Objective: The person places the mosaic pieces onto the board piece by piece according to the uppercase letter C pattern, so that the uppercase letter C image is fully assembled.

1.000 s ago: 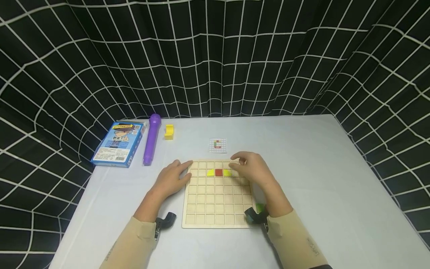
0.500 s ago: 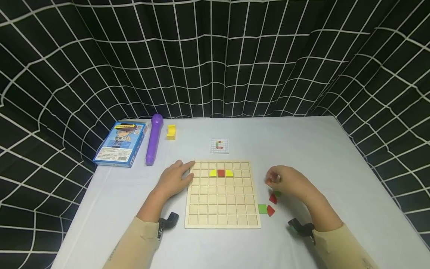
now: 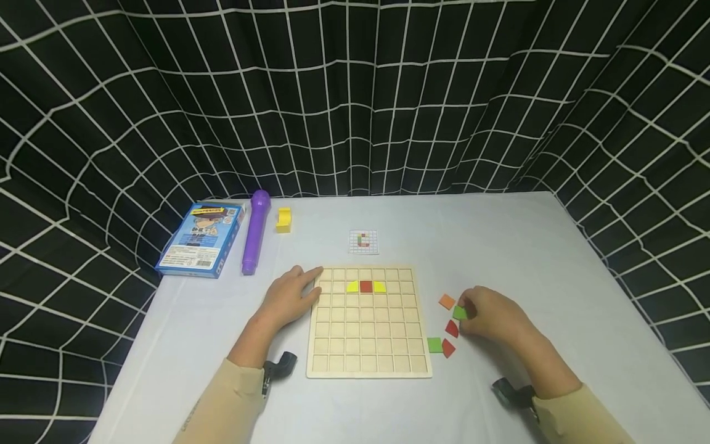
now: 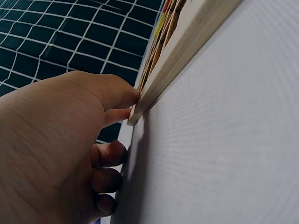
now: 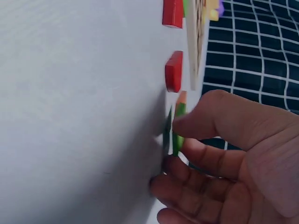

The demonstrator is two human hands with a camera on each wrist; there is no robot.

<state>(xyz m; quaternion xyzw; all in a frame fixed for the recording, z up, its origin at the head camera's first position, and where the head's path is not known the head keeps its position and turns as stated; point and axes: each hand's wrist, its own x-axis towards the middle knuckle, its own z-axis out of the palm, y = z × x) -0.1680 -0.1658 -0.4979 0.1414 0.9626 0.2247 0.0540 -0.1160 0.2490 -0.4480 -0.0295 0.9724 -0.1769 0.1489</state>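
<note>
My right hand (image 3: 493, 314) pinches a small green tile (image 3: 460, 312) between thumb and finger, to the right of the wooden grid board (image 3: 368, 373). In the right wrist view, that tile stands tilted close over the cloth, with its shadow beside it. An orange tile (image 3: 447, 301) and two red tiles (image 3: 452, 328) with a curved side lie near this hand. My left hand (image 3: 288, 299) rests at the board's upper left corner, thumb and index finger touching its edge. On the board, a red square tile (image 3: 366, 287) sits between two yellow tiles (image 3: 352, 287) with a curved side.
Another green tile (image 3: 435, 345) lies against the board's right edge. Behind the board is a small printed pattern card (image 3: 363, 242). A blue box (image 3: 201, 239), a purple microphone-shaped stick (image 3: 256, 233) and a yellow notched block (image 3: 284, 220) stand at the back left. Dark gridded curtains surround the table.
My right hand has moved from above the board to the loose tiles on the right. It was at the orange tile and now pinches the green one. The left hand keeps its place.
</note>
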